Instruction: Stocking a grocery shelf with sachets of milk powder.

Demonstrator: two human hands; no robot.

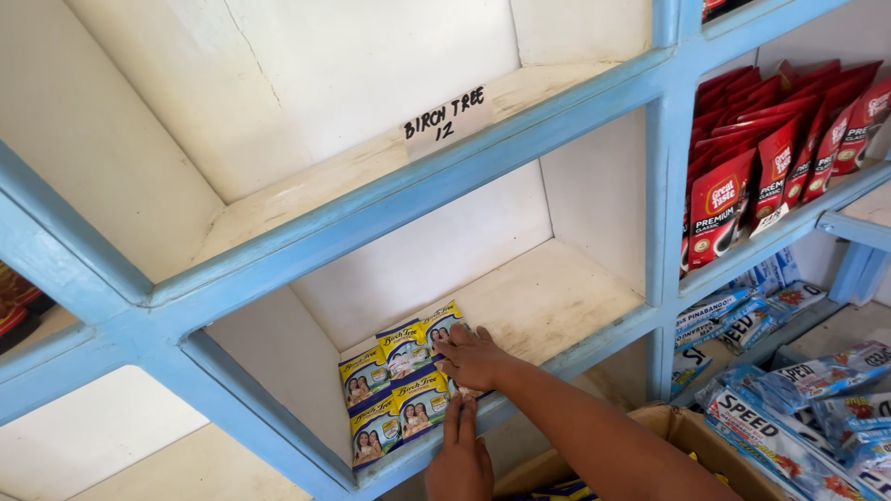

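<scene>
Head view: a blue-framed white shelf unit (399, 199) filled most of the frame. In the lower-centre compartment a small batch of blue-and-yellow sachets (394, 394) lay flat on the shelf board, front-left corner, overlapping in two rough rows, long axes running front-to-back w/ a slight lean to the right.

Key relation: the sachets sat left of and partly under the right hand (471, 357). That hand was nearer and already on them, palm down, fingers spread flat over the right edge of the batch, pressing rather than gripping; nothing closed inside it. Its forearm came in from the lower right of the frame, crossing over the compartment's front rail.

The left hand (459, 455) rose from the bottom edge, fingers straight and together, tips pointing up at the front rail just below the batch, near its front-right corner. Open, holding nothing; whether the tips touched the sachets couldn't be told.

Rest: compartment above was bare except a white paper label (445, 119) taped to its front edge. Upper right, red coffee packets (761, 158) stood in leaning rows. Lower right, blue-white detergent sachets (789, 417) were piled, and a cardboard box (682, 431) sat below the right forearm, contents mostly hidden.
</scene>
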